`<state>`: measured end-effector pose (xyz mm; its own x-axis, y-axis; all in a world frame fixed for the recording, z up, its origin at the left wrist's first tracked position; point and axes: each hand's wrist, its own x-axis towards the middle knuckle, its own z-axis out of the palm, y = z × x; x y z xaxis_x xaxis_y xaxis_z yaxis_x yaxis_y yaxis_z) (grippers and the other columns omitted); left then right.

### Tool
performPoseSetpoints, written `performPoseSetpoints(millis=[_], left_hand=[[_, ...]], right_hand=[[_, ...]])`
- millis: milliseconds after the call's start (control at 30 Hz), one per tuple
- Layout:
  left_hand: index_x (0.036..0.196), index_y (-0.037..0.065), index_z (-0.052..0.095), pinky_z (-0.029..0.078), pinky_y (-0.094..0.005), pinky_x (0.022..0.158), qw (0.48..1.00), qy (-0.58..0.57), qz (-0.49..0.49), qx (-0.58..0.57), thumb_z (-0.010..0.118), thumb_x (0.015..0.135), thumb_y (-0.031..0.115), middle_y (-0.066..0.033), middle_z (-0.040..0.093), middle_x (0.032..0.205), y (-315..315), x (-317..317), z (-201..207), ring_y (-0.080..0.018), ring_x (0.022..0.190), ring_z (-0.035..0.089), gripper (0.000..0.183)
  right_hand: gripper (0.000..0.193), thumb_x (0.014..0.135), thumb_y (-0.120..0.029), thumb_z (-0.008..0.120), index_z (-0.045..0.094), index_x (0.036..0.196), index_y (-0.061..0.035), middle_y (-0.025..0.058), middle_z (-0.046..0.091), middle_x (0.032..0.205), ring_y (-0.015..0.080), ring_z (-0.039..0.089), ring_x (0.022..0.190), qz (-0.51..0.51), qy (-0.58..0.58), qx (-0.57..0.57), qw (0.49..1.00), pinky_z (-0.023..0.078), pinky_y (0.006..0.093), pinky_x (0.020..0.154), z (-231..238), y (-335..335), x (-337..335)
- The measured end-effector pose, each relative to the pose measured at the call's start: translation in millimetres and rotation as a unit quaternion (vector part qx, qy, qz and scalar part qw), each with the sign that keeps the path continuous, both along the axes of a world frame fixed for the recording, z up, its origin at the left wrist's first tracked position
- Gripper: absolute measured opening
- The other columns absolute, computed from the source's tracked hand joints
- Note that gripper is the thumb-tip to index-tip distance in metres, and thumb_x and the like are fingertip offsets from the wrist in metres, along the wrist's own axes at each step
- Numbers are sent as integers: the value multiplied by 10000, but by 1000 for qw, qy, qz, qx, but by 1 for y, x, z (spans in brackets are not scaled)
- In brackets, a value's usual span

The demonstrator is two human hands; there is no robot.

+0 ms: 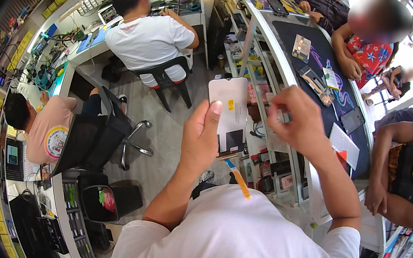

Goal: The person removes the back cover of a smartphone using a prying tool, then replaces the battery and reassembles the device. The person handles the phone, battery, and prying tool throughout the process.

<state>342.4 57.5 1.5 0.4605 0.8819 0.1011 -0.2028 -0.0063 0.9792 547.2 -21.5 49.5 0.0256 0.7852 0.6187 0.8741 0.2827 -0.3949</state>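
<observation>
Evidently holds the smartphone display panel (230, 120) in the left hand (199, 136), with thumb laid along its pale, sticker-marked side, probably to steady it and leave the orange flex ribbon (242, 182) hanging free below. Shows it in front of the white shirt (235, 230), well apart from the black-matted surface (286, 33). Poises the right hand (296, 119) just beside, not touching, with wrist bent and fingers curled narrow; cannot tell about any small piece between fingertips.

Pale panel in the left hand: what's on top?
On the pale panel: the thumb of the left hand, a yellow label, and a dark patch near its lower end. Its far side and the surface under the thumb are hidden.
</observation>
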Motion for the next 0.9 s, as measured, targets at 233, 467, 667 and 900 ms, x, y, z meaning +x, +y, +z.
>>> performPoseSetpoints(millis=[233,467,667,900], left_hand=[[1321,-13,590,512,-287,908,992,-73,-77,-70,546,1078,358,-84,693,1141,24,-9,-17,-129,1033,654,445],[1341,-14,554,532,-388,980,889,-102,-370,-250,554,1070,372,-157,672,1222,-14,97,-14,-237,1106,670,472],[1295,65,582,475,-176,440,843,6,-479,-245,541,1066,445,-28,666,936,-46,150,12,-52,663,654,445],[1412,11,567,452,-363,1078,849,11,-523,77,558,1063,432,-146,665,1332,-25,217,-3,-219,1233,621,547]], right_hand=[[142,937,-171,729,690,982,-43,109,693,853,240,671,772,-404,70,-193,891,518,382,673,-6,-103,78],[634,1043,-563,479,585,1371,-30,130,649,1311,226,620,1220,87,689,-74,716,489,403,1045,-77,-132,-10],[811,1051,-647,307,319,1576,-29,249,518,1473,372,568,1323,138,788,42,599,486,525,1078,-83,-143,-25],[703,1096,-513,323,296,1580,-3,280,402,1562,392,509,1381,144,785,184,573,434,531,1138,-89,-192,-13]])
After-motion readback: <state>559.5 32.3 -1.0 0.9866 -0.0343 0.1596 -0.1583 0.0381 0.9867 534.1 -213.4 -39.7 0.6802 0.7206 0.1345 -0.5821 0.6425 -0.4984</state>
